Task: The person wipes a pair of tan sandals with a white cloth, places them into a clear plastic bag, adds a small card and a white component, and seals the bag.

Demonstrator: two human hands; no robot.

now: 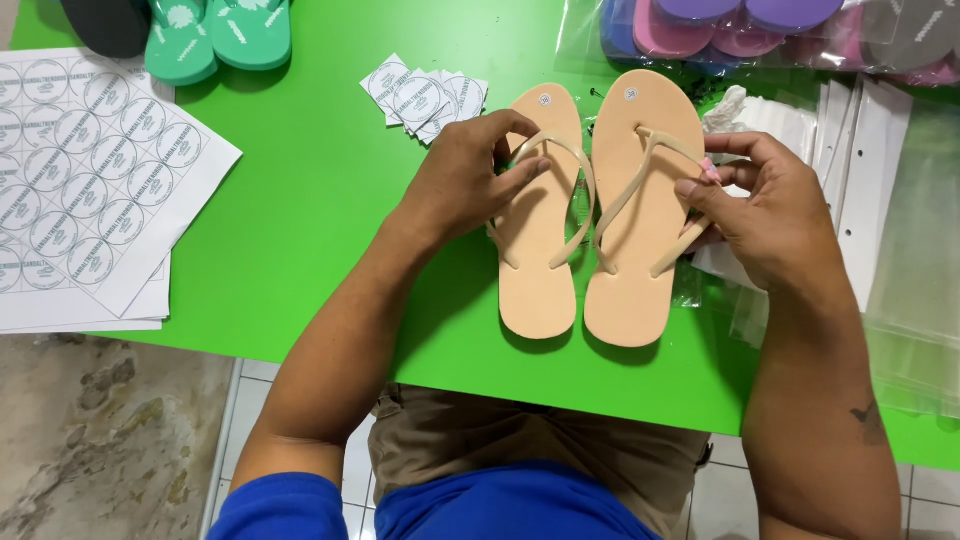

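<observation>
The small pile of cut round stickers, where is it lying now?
In the head view, the cut stickers lie on the green table, just above the left hand and left of the beige flip-flops.

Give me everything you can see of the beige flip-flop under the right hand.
The right beige flip-flop lies flat, sole down, toe away from the person, on the green table, close beside its twin. It looks like matte foam, with a small round sticker near the toe. The right hand pinches its outer Y-strap.
</observation>
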